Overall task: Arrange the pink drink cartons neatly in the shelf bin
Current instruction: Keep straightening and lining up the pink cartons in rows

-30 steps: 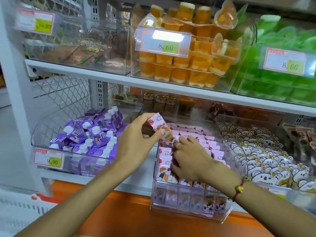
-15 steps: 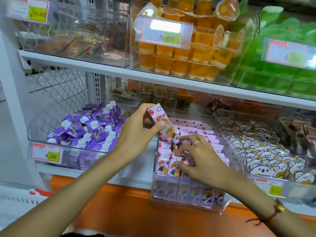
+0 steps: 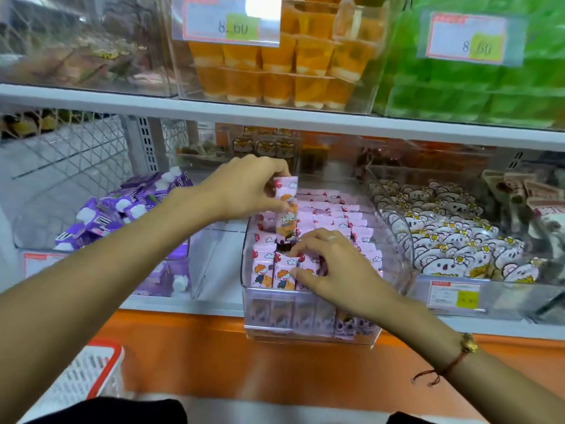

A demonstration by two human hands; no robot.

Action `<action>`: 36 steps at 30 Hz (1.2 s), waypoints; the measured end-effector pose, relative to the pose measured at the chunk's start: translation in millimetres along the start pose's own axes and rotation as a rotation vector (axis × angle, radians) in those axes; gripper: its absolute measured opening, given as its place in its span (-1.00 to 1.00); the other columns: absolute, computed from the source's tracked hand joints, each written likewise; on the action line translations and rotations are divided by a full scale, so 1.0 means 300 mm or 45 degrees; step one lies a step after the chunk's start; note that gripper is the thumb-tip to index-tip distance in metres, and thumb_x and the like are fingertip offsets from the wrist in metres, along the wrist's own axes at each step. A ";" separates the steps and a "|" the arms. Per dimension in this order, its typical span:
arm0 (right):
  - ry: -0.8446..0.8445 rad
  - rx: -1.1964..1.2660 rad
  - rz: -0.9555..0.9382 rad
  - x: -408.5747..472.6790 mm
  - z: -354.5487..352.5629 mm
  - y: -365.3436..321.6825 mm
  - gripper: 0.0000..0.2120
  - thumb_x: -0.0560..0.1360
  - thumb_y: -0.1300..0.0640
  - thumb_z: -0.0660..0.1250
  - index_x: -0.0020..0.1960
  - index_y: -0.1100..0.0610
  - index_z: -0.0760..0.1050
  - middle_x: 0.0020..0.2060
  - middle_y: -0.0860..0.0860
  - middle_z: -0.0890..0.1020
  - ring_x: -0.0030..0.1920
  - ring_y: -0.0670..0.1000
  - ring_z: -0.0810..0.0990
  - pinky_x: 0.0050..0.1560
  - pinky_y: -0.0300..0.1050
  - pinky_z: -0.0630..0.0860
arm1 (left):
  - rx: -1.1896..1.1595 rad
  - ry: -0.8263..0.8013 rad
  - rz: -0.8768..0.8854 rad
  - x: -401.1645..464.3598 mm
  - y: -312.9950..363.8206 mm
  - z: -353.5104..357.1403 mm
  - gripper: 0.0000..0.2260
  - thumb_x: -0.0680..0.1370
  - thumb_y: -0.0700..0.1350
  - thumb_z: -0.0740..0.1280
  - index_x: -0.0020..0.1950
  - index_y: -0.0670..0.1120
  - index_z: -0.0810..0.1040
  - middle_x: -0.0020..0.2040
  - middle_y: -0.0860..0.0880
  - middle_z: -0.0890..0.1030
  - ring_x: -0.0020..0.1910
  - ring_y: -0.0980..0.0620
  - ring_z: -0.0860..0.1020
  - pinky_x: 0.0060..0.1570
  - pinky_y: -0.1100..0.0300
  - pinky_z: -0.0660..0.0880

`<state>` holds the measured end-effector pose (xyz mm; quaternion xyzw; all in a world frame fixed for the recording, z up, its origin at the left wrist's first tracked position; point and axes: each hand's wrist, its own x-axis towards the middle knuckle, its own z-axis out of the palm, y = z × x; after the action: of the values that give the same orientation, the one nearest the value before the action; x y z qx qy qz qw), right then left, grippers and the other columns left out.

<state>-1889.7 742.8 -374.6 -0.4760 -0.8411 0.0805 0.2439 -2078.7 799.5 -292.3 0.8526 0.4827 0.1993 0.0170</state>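
A clear shelf bin on the lower shelf holds rows of pink drink cartons standing upright. My left hand grips the top of one pink carton, held upright with its lower end in a gap in the second row. My right hand rests on the front row, fingers spread over the tops of the cartons and pressing them toward the bin's front wall. Cartons under the right hand are hidden.
A bin of purple cartons stands to the left, a bin of koala-print packs to the right. The upper shelf overhangs closely, with orange jelly cups and green packs. A white basket sits lower left.
My left hand turned the held carton from tilted to upright and lowered it into the gap behind the front row. My right hand stayed on the front cartons. The camera moved closer.
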 end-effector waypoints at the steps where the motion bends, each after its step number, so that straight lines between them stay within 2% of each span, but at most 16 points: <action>1: -0.005 -0.002 0.001 -0.001 -0.001 0.000 -0.75 0.51 -0.02 0.33 0.18 -0.01 0.53 0.18 -0.06 0.50 0.13 -0.06 0.37 0.06 -0.20 0.32 | 0.043 -0.039 0.008 0.006 -0.007 -0.003 -0.73 0.39 0.06 0.51 -0.07 0.00 0.49 -0.27 0.12 0.56 -0.25 0.08 0.53 -0.27 0.12 0.37; 3: -0.007 -0.016 0.000 -0.002 -0.002 0.002 -0.73 0.52 -0.03 0.32 0.19 0.00 0.52 0.19 -0.07 0.50 0.16 -0.06 0.37 0.07 -0.21 0.31 | 0.114 -0.083 0.012 0.005 -0.022 0.003 -0.72 0.37 0.04 0.52 -0.10 0.01 0.47 -0.33 0.15 0.48 -0.32 0.12 0.46 -0.33 0.13 0.26; 5: -0.006 -0.025 0.004 -0.002 -0.003 0.003 -0.72 0.52 -0.04 0.32 0.20 -0.01 0.52 0.19 -0.09 0.49 0.17 -0.06 0.37 0.06 -0.22 0.29 | 0.155 -0.083 0.008 -0.002 -0.033 0.028 -0.72 0.39 0.08 0.50 -0.06 0.01 0.49 -0.30 0.14 0.46 -0.25 0.03 0.48 -0.31 0.14 0.26; 8: 0.004 -0.023 0.014 -0.002 -0.002 -0.002 -0.72 0.52 -0.03 0.32 0.21 -0.03 0.53 0.19 -0.09 0.50 0.19 -0.06 0.37 0.10 -0.21 0.31 | 0.265 -0.079 0.027 0.005 -0.017 0.090 -0.61 0.42 0.14 0.45 0.16 0.01 0.55 -0.01 0.01 0.58 0.08 -0.08 0.51 -0.16 0.14 0.31; 10: 0.010 -0.032 0.022 0.002 -0.002 -0.006 -0.72 0.52 -0.02 0.32 0.21 -0.01 0.53 0.19 -0.07 0.50 0.18 -0.03 0.38 0.09 -0.19 0.32 | 0.322 -0.122 0.057 0.032 -0.001 0.122 -0.53 0.42 0.15 0.45 0.25 0.00 0.53 0.13 -0.01 0.58 0.17 -0.07 0.47 -0.09 0.13 0.32; 14: -0.019 -0.105 0.031 0.017 -0.007 -0.008 -0.73 0.51 -0.01 0.31 0.19 0.00 0.52 0.20 -0.05 0.49 0.18 0.00 0.38 0.08 -0.10 0.38 | 0.477 -0.227 0.119 0.070 0.016 0.131 -0.63 0.42 0.18 0.44 0.14 0.05 0.52 -0.13 0.10 0.54 0.08 -0.02 0.51 -0.09 0.16 0.23; 15: -0.023 -0.122 0.028 0.021 -0.009 -0.007 -0.73 0.51 -0.01 0.31 0.19 0.01 0.53 0.20 -0.04 0.49 0.17 0.01 0.38 0.08 -0.10 0.37 | 0.526 -0.283 0.155 0.075 0.017 0.128 -0.68 0.45 0.18 0.40 0.12 0.06 0.54 -0.13 0.11 0.54 0.07 -0.02 0.52 -0.10 0.16 0.22; 17: -0.025 -0.140 0.025 0.026 -0.010 -0.007 -0.73 0.51 -0.01 0.31 0.19 0.01 0.53 0.19 -0.03 0.49 0.17 0.02 0.38 0.09 -0.10 0.35 | 0.557 -0.392 0.186 0.071 0.018 0.119 -0.75 0.52 0.15 0.33 0.12 0.08 0.60 0.01 0.08 0.63 0.11 -0.01 0.53 -0.08 0.17 0.25; 18: -0.022 -0.146 0.026 0.028 -0.008 -0.008 -0.73 0.51 -0.01 0.31 0.18 0.01 0.53 0.19 -0.03 0.49 0.18 0.03 0.38 0.10 -0.09 0.34 | 0.534 -0.382 0.188 0.063 0.018 0.113 -0.76 0.55 0.12 0.30 0.15 0.08 0.60 0.08 0.06 0.63 0.13 -0.02 0.53 -0.07 0.17 0.28; 20: -0.008 -0.173 0.039 0.032 -0.004 -0.008 -0.74 0.51 -0.02 0.30 0.18 0.00 0.53 0.19 -0.03 0.49 0.20 0.03 0.37 0.13 -0.09 0.33 | 0.465 -0.209 0.200 0.032 0.023 0.096 -0.76 0.57 0.05 0.30 0.20 0.05 0.57 0.15 0.02 0.60 0.17 -0.03 0.48 -0.02 0.12 0.33; 22: -0.002 -0.212 0.058 0.037 0.002 -0.009 -0.73 0.50 -0.03 0.30 0.18 -0.01 0.53 0.20 -0.04 0.49 0.20 0.02 0.35 0.12 -0.10 0.30 | 0.409 -0.074 0.234 -0.015 0.030 0.090 -0.78 0.55 0.09 0.30 0.15 0.05 0.57 0.10 0.03 0.57 0.15 -0.02 0.44 0.01 0.11 0.32; 24: -0.007 -0.226 0.062 0.038 0.005 -0.009 -0.72 0.50 -0.04 0.29 0.18 -0.01 0.52 0.21 -0.05 0.49 0.20 0.01 0.35 0.09 -0.12 0.27 | 0.446 -0.157 0.283 -0.064 0.038 0.103 -0.72 0.52 0.21 0.29 0.10 0.09 0.59 0.07 0.08 0.53 0.15 0.03 0.39 -0.04 0.14 0.24; 27: -0.017 -0.196 0.075 0.033 0.000 -0.008 -0.72 0.50 -0.04 0.30 0.18 -0.02 0.52 0.20 -0.06 0.50 0.17 0.01 0.35 0.09 -0.13 0.27 | 0.578 -0.284 0.296 -0.107 0.045 0.138 -0.55 0.48 0.31 0.24 0.24 0.09 0.53 0.20 0.10 0.45 0.20 0.06 0.30 -0.06 0.19 0.09; 32: -0.029 -0.220 0.071 0.033 -0.002 -0.004 -0.65 0.49 -0.07 0.30 0.26 -0.03 0.49 0.22 -0.05 0.50 0.19 0.01 0.35 0.13 -0.13 0.29 | 0.630 -0.194 0.303 -0.122 0.042 0.169 -0.53 0.52 0.28 0.22 0.28 0.01 0.48 0.27 0.09 0.42 0.25 0.05 0.28 -0.07 0.21 0.04; 34: -0.030 -0.303 0.066 0.039 -0.005 0.001 -0.60 0.49 -0.16 0.27 0.29 -0.06 0.47 0.24 -0.05 0.46 0.22 0.00 0.31 0.15 -0.10 0.27 | 0.585 -0.115 0.293 -0.132 0.037 0.167 -0.55 0.52 0.26 0.23 0.27 0.01 0.45 0.29 0.10 0.40 0.29 0.06 0.26 0.03 0.21 0.12; 36: -0.041 -0.372 0.038 0.049 -0.013 0.007 -0.57 0.47 -0.26 0.25 0.22 -0.04 0.51 0.24 -0.05 0.43 0.21 0.01 0.28 0.11 -0.07 0.22 | 0.474 -0.019 0.264 -0.149 0.028 0.151 -0.60 0.52 0.23 0.27 0.25 0.03 0.42 0.30 0.11 0.41 0.33 0.08 0.25 0.12 0.21 0.13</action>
<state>-1892.4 756.0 -367.0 -0.5177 -0.8404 -0.0315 0.1571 -2076.2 765.3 -346.5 0.8876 0.4208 0.1009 -0.1578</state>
